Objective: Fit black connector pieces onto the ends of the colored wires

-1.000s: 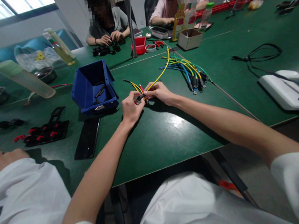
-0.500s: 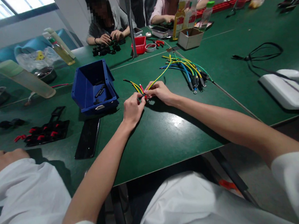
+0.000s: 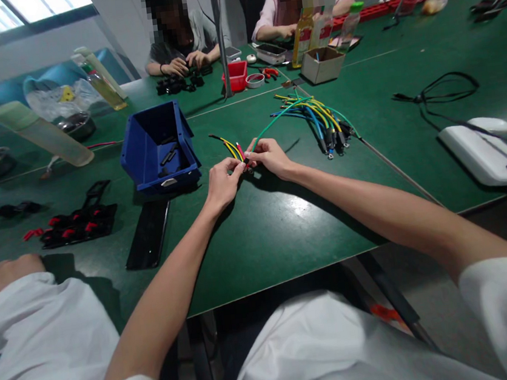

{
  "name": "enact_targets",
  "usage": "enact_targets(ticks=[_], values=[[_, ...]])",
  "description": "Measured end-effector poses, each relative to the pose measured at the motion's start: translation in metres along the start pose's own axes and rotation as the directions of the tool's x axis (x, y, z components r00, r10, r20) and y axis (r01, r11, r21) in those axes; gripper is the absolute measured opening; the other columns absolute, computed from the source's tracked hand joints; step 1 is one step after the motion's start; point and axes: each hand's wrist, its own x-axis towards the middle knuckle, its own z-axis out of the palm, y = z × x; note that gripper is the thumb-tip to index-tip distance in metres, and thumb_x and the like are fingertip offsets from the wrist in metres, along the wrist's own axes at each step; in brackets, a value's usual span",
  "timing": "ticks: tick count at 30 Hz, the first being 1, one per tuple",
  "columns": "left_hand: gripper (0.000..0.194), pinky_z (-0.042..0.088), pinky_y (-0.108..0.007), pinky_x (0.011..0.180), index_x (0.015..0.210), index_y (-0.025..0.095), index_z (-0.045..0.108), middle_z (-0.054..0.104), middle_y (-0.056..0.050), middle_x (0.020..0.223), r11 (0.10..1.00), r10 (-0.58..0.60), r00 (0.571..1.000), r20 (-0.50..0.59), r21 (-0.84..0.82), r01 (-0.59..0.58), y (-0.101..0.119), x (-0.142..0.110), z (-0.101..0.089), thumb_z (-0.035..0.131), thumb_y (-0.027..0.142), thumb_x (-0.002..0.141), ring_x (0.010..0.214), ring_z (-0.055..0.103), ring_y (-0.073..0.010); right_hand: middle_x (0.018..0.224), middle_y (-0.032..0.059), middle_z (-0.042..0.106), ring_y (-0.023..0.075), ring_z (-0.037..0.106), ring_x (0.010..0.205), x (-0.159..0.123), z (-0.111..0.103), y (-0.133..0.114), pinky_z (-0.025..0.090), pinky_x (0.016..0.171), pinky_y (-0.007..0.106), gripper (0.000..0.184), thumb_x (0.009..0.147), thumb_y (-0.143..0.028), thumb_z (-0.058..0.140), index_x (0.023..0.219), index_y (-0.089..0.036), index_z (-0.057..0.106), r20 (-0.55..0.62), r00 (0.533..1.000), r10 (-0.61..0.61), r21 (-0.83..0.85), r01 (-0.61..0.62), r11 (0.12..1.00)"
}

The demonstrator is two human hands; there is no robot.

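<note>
Both hands meet over the green table, close together. In a pinch, my left hand point(image 3: 225, 183) has its thumb and fingertips at the black-sleeved end of a wire. Right beside it, my right hand point(image 3: 271, 159) is closed on the same wire point(image 3: 273, 118), which shows green along its length and arcs back to the right. Short yellow wires point(image 3: 230, 147) and a red-sleeved piece point(image 3: 240, 151) stick up just behind the fingertips. The fingers partly cover the wire end. Behind and right lies a bundle of yellow, green and blue wires point(image 3: 318, 115) with black sleeves and ring terminals.
A blue bin point(image 3: 131, 161) holding black pieces stands left, with a black phone point(image 3: 147, 235) in front. Black-and-red parts point(image 3: 79, 227) lie further left near another person's hand point(image 3: 9, 276). A white device point(image 3: 487, 154) sits right. Two people work across the table.
The wire between my hands showed yellow and now shows green, its far part swung right toward the bundle. My left fingers have shifted slightly on the wire end.
</note>
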Motion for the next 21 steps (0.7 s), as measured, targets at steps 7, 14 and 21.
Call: enact_targets(ticks=[7,14,21], values=[[0.017,0.042,-0.028,0.070,0.080,0.018,0.065,0.067,-0.002,0.077,1.000,-0.020,1.000,0.022,0.000,0.020,0.0049,0.0003,-0.0032,0.057,0.031,0.087,0.070,0.057,-0.0140,0.060,-0.0020,0.056,0.0101,0.050,0.053,0.0000,-0.0001,0.0026,0.041,0.053,0.024,0.022,0.079,-0.033,0.072,0.078,-0.016,0.057,0.005,1.000,-0.025,-0.035,0.025,0.999],[0.012,0.037,-0.027,0.063,0.073,0.018,0.060,0.061,0.001,0.068,1.000,-0.026,1.000,0.003,0.003,0.026,0.0035,0.0000,0.0015,0.058,0.023,0.084,0.063,0.051,-0.0127,0.057,-0.0032,0.054,0.0096,0.049,0.051,-0.0007,0.0005,0.0036,0.039,0.050,0.024,0.033,0.076,-0.044,0.073,0.081,-0.015,0.059,0.046,0.996,-0.074,-0.082,0.077,0.994],[0.015,0.040,-0.027,0.063,0.070,0.018,0.058,0.060,0.001,0.066,0.988,-0.088,0.996,-0.002,-0.125,0.087,0.0023,0.0009,0.0048,0.057,0.022,0.084,0.062,0.053,-0.0125,0.054,-0.0046,0.051,0.0090,0.048,0.050,-0.0001,0.0007,0.0062,0.037,0.050,0.023,0.039,0.082,-0.053,0.065,0.084,-0.015,0.058,0.072,0.993,-0.097,-0.142,0.106,0.984]])
